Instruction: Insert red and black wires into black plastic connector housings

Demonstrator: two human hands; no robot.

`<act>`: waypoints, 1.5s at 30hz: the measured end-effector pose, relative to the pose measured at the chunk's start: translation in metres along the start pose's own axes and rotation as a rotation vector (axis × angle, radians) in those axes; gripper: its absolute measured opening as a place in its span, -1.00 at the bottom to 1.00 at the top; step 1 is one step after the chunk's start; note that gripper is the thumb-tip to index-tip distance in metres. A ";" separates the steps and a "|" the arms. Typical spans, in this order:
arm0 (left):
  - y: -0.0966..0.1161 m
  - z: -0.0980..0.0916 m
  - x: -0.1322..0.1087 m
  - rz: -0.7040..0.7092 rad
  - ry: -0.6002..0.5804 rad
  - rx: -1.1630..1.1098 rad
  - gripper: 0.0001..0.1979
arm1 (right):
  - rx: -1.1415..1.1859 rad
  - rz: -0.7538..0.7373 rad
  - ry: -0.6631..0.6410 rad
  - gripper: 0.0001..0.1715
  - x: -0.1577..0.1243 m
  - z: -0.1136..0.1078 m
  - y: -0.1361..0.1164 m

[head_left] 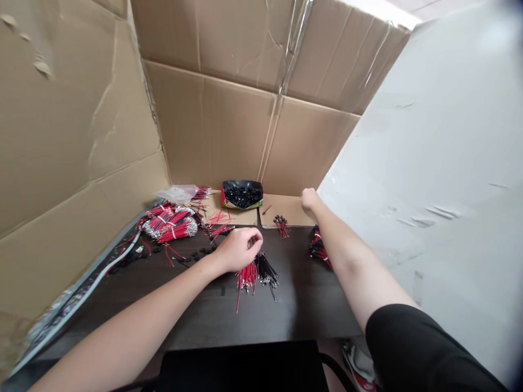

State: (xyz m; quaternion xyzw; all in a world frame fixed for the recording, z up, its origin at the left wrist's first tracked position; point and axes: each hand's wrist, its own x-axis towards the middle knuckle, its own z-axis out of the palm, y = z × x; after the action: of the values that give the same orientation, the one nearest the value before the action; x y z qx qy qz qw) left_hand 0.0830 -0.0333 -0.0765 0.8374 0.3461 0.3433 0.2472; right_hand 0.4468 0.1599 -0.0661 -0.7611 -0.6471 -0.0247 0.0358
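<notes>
Red plastic-coated wires in white-banded bundles [170,224] sit at ten o'clock from the left hand [244,246], which is loosely curled, thumb and forefinger making a ring, though whether it has hold of anything I cannot tell. Right below it, at six o'clock, fans a spray of thin red wires [247,276], and at five a spray of thin black wires [267,270], long axes running towards the body, left hand clearly nearer! Off at two o'clock, the right hand [309,199] looks balled up, its fingers and any grip hidden.
</notes>
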 end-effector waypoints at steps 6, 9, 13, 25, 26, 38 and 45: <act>-0.002 0.001 0.001 -0.032 0.019 -0.092 -0.85 | 0.473 0.064 0.205 -0.68 -0.011 -0.044 -0.004; -0.002 0.002 0.003 -0.078 0.056 -0.191 -0.83 | 0.734 0.040 0.305 -0.64 -0.028 -0.066 -0.017; 0.001 0.002 0.009 -0.193 0.122 -0.452 -0.78 | 1.023 -0.121 0.369 -0.60 -0.079 -0.080 -0.050; 0.010 -0.012 0.014 -0.735 0.053 -1.326 -0.68 | 0.685 -1.030 0.534 -0.75 -0.229 -0.041 -0.145; 0.008 -0.010 0.015 -0.767 0.075 -1.336 -0.72 | 0.634 -1.067 0.511 -0.74 -0.229 -0.038 -0.144; -0.001 -0.013 0.020 -0.736 0.375 -1.135 -0.81 | 0.852 -0.854 0.359 -0.59 -0.202 -0.019 -0.123; -0.011 -0.015 0.022 -0.662 0.450 -1.051 -0.78 | 0.217 -0.446 0.028 -0.61 -0.119 -0.014 -0.113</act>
State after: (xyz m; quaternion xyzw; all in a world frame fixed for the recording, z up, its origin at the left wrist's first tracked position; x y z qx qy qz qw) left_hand 0.0785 -0.0076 -0.0647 0.3624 0.4149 0.5391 0.6371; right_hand 0.3162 0.0599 -0.0591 -0.5906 -0.7975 0.0271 0.1202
